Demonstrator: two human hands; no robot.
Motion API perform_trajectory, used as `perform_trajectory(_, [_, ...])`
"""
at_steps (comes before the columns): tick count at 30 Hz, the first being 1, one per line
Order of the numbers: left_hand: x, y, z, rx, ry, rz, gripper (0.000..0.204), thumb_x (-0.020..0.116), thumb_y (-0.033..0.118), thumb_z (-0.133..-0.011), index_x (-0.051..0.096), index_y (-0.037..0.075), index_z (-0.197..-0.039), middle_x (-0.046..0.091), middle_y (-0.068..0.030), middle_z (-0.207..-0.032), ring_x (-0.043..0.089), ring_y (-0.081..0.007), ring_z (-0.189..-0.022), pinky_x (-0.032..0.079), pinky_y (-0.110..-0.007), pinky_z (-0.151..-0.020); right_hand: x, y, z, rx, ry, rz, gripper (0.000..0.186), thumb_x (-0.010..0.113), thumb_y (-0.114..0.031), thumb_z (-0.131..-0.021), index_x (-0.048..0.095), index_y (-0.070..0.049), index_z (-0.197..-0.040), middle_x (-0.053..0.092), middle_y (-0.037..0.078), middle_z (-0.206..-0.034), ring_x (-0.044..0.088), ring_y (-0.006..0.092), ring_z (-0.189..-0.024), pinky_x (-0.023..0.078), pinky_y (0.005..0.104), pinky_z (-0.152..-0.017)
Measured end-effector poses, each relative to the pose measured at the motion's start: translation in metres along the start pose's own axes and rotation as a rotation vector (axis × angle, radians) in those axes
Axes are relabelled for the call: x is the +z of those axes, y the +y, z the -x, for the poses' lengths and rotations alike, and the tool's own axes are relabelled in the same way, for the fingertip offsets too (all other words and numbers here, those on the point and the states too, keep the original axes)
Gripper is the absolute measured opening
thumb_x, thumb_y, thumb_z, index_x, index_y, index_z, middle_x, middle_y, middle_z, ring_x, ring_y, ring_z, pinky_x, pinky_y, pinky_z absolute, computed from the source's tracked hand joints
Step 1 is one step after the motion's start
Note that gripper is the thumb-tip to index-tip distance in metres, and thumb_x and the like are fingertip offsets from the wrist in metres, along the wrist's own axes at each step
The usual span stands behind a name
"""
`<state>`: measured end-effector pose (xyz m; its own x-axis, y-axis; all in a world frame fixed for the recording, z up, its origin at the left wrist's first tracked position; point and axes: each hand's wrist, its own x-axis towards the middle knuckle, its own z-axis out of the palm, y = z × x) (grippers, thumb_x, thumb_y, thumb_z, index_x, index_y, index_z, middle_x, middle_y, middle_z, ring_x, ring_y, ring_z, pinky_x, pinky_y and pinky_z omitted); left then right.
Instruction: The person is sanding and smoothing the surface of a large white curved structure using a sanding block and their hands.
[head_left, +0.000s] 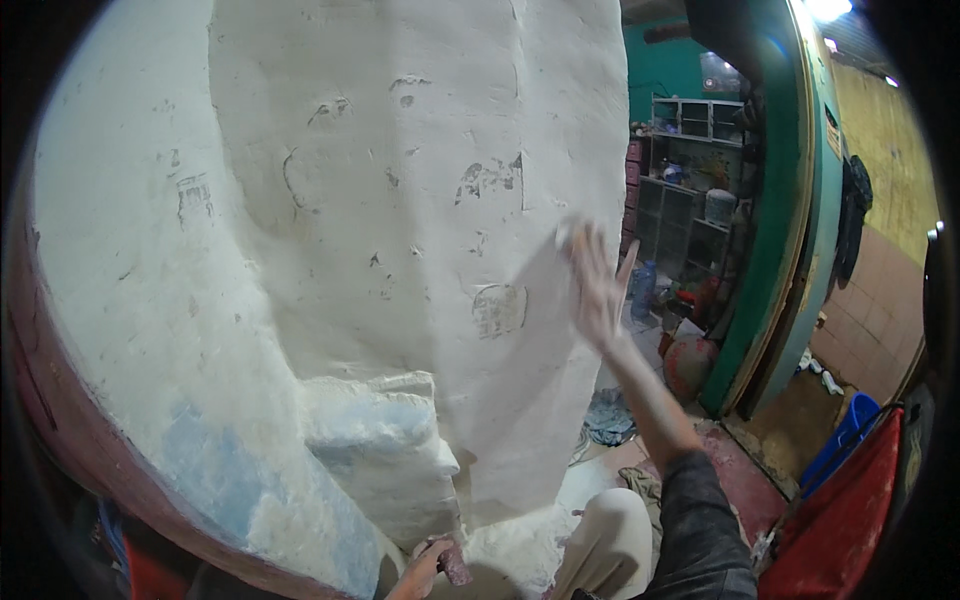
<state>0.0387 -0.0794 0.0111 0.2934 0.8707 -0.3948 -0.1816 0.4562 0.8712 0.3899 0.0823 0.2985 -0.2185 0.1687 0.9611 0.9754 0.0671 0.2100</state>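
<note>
My right hand (598, 285), slightly blurred, reaches up to the off-white plastered wall (350, 250) near its right edge. A small white object (565, 237) is under its fingertips, against the surface; what it is I cannot make out. Low at centre, my left hand (425, 568) grips a dusty pinkish-brown block (453, 564). The wall shows scuffed dark patches, a curved left section with bluish stains, and a short plastered step (370, 425) above my left hand.
Right of the wall, a green doorframe (745, 300) borders a room with metal shelving (695, 180), bottles and clutter on the floor. A blue bin (845, 440) and red object (840, 510) stand at the lower right. My pale-trousered knee (615, 530) is below.
</note>
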Motion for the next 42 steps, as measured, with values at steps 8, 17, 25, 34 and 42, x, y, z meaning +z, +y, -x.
perform_trajectory(8, [-0.021, -0.02, -0.027, -0.028, 0.058, 0.115, 0.03, 0.061, 0.02, -0.081, 0.057, 0.002, -0.105, 0.061, -0.0061, -0.093, 0.059, -0.017, -0.086, 0.048, -0.03, -0.076, -0.01, 0.011, -0.042, 0.076, 0.128, -0.096, 0.05, 0.036, -0.01, -0.093, 0.026, 0.003, -0.14, 0.027, 0.02, -0.146, 0.023, 0.0321, -0.137, -0.004, 0.0524, -0.11])
perform_trajectory(17, [-0.006, -0.009, -0.007, -0.016, -0.04, 0.007, 0.029, 0.043, 0.022, -0.091, 0.056, 0.004, -0.072, 0.056, -0.0108, -0.061, 0.057, -0.0227, -0.057, 0.048, -0.034, -0.057, 0.005, 0.018, 0.001, 0.112, 0.041, 0.012, 0.059, 0.043, -0.009, -0.09, 0.018, 0.005, -0.142, 0.023, 0.026, -0.145, 0.018, 0.035, -0.138, 0.0, 0.0568, -0.108])
perform_trajectory(25, [0.004, 0.018, -0.004, -0.065, 0.017, 0.061, 0.032, 0.059, 0.021, -0.083, 0.055, 0.002, -0.108, 0.061, -0.0079, -0.098, 0.058, -0.0179, -0.091, 0.045, -0.031, -0.084, -0.014, 0.062, -0.183, 0.038, 0.294, 0.322, 0.066, 0.043, -0.036, -0.093, 0.021, 0.005, -0.14, 0.022, 0.029, -0.143, 0.017, 0.0415, -0.136, 0.009, 0.0545, -0.109])
perform_trajectory(34, [0.008, 0.021, 0.0, -0.109, 0.025, 0.012, 0.026, 0.058, 0.019, -0.084, 0.053, 0.003, -0.104, 0.06, -0.0079, -0.098, 0.056, -0.0163, -0.092, 0.044, -0.031, -0.084, -0.011, 0.06, -0.193, 0.1, 0.305, -0.129, 0.062, 0.033, -0.038, -0.096, 0.015, -0.002, -0.143, 0.016, 0.025, -0.147, 0.01, 0.0348, -0.139, 0.011, 0.0444, -0.112])
perform_trajectory(42, [0.01, 0.022, 0.003, -0.143, -0.001, 0.059, 0.022, 0.058, 0.018, -0.084, 0.054, 0.002, -0.099, 0.061, -0.0081, -0.097, 0.057, -0.0167, -0.091, 0.045, -0.031, -0.082, -0.019, 0.03, -0.189, 0.178, 0.172, 0.075, 0.057, 0.027, -0.028, -0.096, 0.009, -0.005, -0.146, 0.009, 0.015, -0.152, 0.001, 0.0287, -0.141, -0.002, 0.0463, -0.112])
